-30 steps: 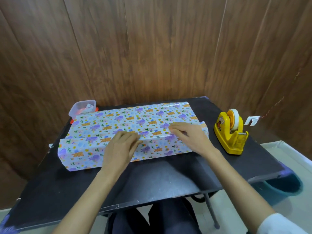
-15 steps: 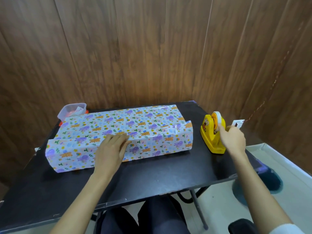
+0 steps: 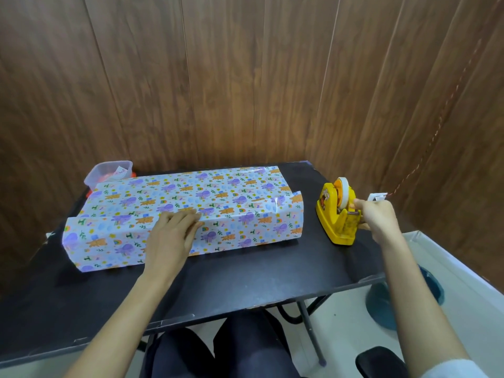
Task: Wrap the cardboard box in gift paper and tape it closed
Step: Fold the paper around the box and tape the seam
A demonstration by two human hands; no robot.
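Observation:
The box lies under patterned gift paper (image 3: 218, 203) on the black table (image 3: 245, 274); the cardboard itself is hidden. The paper's near flap is folded up over the top. My left hand (image 3: 171, 236) lies flat with straight fingers on that flap's edge near the middle, pressing it down. A yellow tape dispenser (image 3: 338, 211) stands to the right of the package. My right hand (image 3: 376, 216) is at the dispenser's near end, thumb and fingers pinching at the tape by the cutter. The paper's open ends stick out at left and right.
A clear plastic tub (image 3: 109, 173) sits at the table's back left corner, partly behind the package. Wooden panel walls close in behind and at right. A teal bin (image 3: 431, 293) stands on the floor beyond the table's right edge. My knees are under the front edge.
My right hand left the paper flap, crossed to the tape dispenser and now pinches at its tape. My left hand kept pressing the flap. The view shifted right.

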